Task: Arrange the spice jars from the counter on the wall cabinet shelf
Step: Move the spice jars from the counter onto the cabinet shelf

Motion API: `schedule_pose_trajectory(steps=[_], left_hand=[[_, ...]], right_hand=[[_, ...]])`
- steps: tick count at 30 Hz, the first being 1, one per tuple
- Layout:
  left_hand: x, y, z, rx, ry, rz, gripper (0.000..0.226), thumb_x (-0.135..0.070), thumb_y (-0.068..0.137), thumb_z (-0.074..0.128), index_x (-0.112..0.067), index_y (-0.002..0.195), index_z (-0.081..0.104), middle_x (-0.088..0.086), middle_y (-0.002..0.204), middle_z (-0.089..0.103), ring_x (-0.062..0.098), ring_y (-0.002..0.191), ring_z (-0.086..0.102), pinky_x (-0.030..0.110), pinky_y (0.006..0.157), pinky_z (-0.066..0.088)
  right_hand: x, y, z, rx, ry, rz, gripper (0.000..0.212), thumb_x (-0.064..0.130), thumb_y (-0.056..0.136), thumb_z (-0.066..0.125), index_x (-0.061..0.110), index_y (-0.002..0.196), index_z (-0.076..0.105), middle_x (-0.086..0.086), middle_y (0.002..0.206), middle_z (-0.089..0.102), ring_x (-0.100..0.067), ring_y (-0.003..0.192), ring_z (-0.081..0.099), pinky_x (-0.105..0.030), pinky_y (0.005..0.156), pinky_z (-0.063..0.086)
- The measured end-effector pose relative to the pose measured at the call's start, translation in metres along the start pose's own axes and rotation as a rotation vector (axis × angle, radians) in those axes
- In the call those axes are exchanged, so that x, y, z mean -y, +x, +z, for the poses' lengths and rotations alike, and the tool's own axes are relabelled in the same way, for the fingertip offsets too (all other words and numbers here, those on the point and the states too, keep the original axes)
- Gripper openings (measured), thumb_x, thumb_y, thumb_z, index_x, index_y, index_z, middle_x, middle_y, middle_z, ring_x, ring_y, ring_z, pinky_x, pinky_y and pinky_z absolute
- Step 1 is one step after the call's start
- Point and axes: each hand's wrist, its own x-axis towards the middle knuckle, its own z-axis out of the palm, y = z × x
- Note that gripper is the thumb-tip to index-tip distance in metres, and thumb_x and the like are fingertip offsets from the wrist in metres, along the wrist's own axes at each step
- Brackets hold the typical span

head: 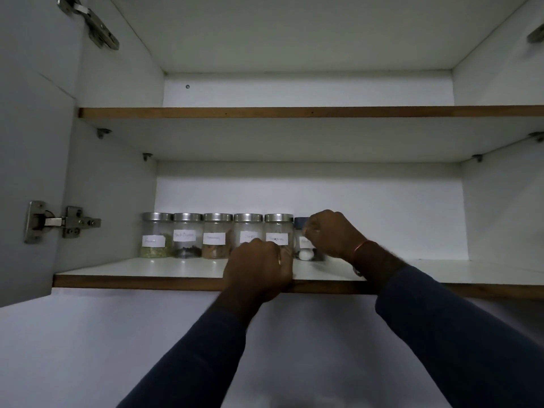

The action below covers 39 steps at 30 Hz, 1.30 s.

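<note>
Your hands are both raised to the lower shelf (pixel 147 267) of the open wall cabinet (pixel 112 187).

1. Spice jars (pixel 217 235): five clear jars with steel lids and white paper labels stand upright in a row at the back left of the lower shelf, each just beside the next. The writing on the labels is too small to read.
2. Dark-lidded jar (pixel 303 245): this smaller jar stands upright just to the right of the fifth steel-lidded jar, in line with the row. Something white lies at its bottom.
3. Right hand (pixel 332 234): your fingers are curled round the dark-lidded jar from its right side and grip it near the lid. A thin bracelet (pixel 360 248) sits on that wrist.
4. Left hand (pixel 259 266): it lies at the front edge of the lower shelf, before the fourth and fifth jars, fingers curled. You cannot tell from this view whether it holds the fifth jar or only lies against it.
5. Upper shelf (pixel 294 112): its underside spans the cabinet above the jars.
6. Hinge (pixel 59 222): it joins the open door (pixel 29 172) to the left cabinet wall.
</note>
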Motion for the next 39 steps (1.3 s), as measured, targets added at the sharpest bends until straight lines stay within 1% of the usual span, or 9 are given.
schedule_pose_trajectory(steps=[3, 7, 11, 14, 19, 25, 30, 34, 39], left_hand=[[0.001, -0.002, -0.001, 0.022, 0.023, -0.003, 0.046, -0.039, 0.09, 0.034, -0.015, 0.064, 0.062, 0.005, 0.065, 0.065, 0.023, 0.062, 0.061, 0.026, 0.053, 0.036], [-0.024, -0.013, -0.012, 0.059, 0.096, 0.097, 0.034, -0.032, 0.094, 0.036, -0.015, 0.082, 0.063, 0.008, 0.082, 0.068, 0.027, 0.074, 0.063, 0.03, 0.058, 0.041], [-0.058, -0.08, -0.022, 0.074, -0.337, 0.243, 0.031, -0.03, 0.092, 0.039, -0.01, 0.092, 0.063, 0.005, 0.089, 0.065, 0.023, 0.082, 0.059, 0.033, 0.07, 0.042], [-0.079, -0.19, -0.031, 0.335, -0.647, 0.233, 0.022, -0.022, 0.093, 0.047, -0.013, 0.1, 0.066, 0.001, 0.095, 0.069, 0.013, 0.086, 0.062, 0.025, 0.077, 0.046], [-0.097, -0.411, -0.012, 0.766, -0.783, -0.149, 0.025, -0.025, 0.089, 0.052, -0.012, 0.102, 0.067, 0.003, 0.099, 0.071, 0.009, 0.09, 0.062, 0.024, 0.082, 0.048], [-0.131, -0.557, -0.026, 0.939, -0.786, -0.718, 0.013, -0.018, 0.084, 0.062, -0.027, 0.092, 0.066, -0.012, 0.086, 0.068, -0.008, 0.079, 0.063, 0.016, 0.069, 0.049], [-0.147, -0.576, -0.024, 1.038, -0.693, -0.754, 0.029, -0.019, 0.083, 0.065, -0.023, 0.111, 0.06, -0.006, 0.111, 0.062, 0.01, 0.102, 0.061, 0.03, 0.09, 0.052], [-0.153, -0.569, -0.015, 1.012, -0.628, -0.797, 0.041, -0.022, 0.08, 0.066, -0.02, 0.119, 0.053, -0.002, 0.119, 0.054, 0.011, 0.109, 0.054, 0.026, 0.091, 0.046], [-0.163, -0.56, -0.013, 1.065, -0.681, -0.935, 0.053, -0.015, 0.081, 0.067, -0.014, 0.13, 0.046, 0.006, 0.127, 0.056, 0.018, 0.115, 0.054, 0.024, 0.089, 0.039]], right_hand=[[0.009, -0.039, -0.014, -0.012, -0.003, -0.067, 0.022, 0.012, 0.09, 0.052, 0.002, 0.072, 0.062, -0.008, 0.078, 0.065, -0.025, 0.078, 0.058, -0.031, 0.068, 0.04], [0.012, -0.096, -0.03, 0.06, -0.079, -0.161, 0.026, 0.018, 0.095, 0.05, 0.003, 0.092, 0.071, -0.013, 0.097, 0.072, -0.031, 0.092, 0.063, -0.04, 0.082, 0.046], [0.009, -0.192, -0.036, 0.047, 0.094, -0.203, 0.02, 0.019, 0.094, 0.057, 0.014, 0.104, 0.073, 0.0, 0.102, 0.073, -0.014, 0.093, 0.065, -0.032, 0.083, 0.05], [0.0, -0.295, -0.01, 0.193, 0.263, -0.042, 0.017, 0.022, 0.092, 0.061, 0.017, 0.103, 0.074, 0.006, 0.101, 0.073, -0.003, 0.091, 0.064, -0.023, 0.086, 0.05], [-0.021, -0.481, 0.075, 0.605, 0.353, 0.39, 0.022, 0.023, 0.089, 0.067, 0.015, 0.109, 0.072, 0.004, 0.106, 0.069, -0.004, 0.099, 0.06, -0.005, 0.085, 0.04], [-0.023, -0.621, 0.123, 0.684, 0.335, 0.683, 0.039, 0.026, 0.082, 0.074, 0.019, 0.12, 0.065, 0.0, 0.125, 0.062, -0.014, 0.119, 0.055, -0.029, 0.108, 0.039], [-0.028, -0.642, 0.129, 0.617, 0.321, 0.796, 0.038, 0.031, 0.085, 0.068, 0.029, 0.121, 0.059, 0.005, 0.129, 0.057, -0.009, 0.116, 0.054, -0.029, 0.098, 0.047], [-0.015, -0.646, 0.142, 0.657, 0.459, 0.865, 0.043, 0.021, 0.087, 0.068, 0.02, 0.129, 0.056, 0.003, 0.124, 0.062, -0.004, 0.103, 0.057, -0.015, 0.083, 0.047], [0.007, -0.656, 0.185, 0.806, 0.512, 0.722, 0.084, 0.017, 0.078, 0.075, 0.019, 0.149, 0.03, -0.01, 0.154, 0.027, -0.025, 0.141, 0.032, -0.034, 0.115, 0.031]])
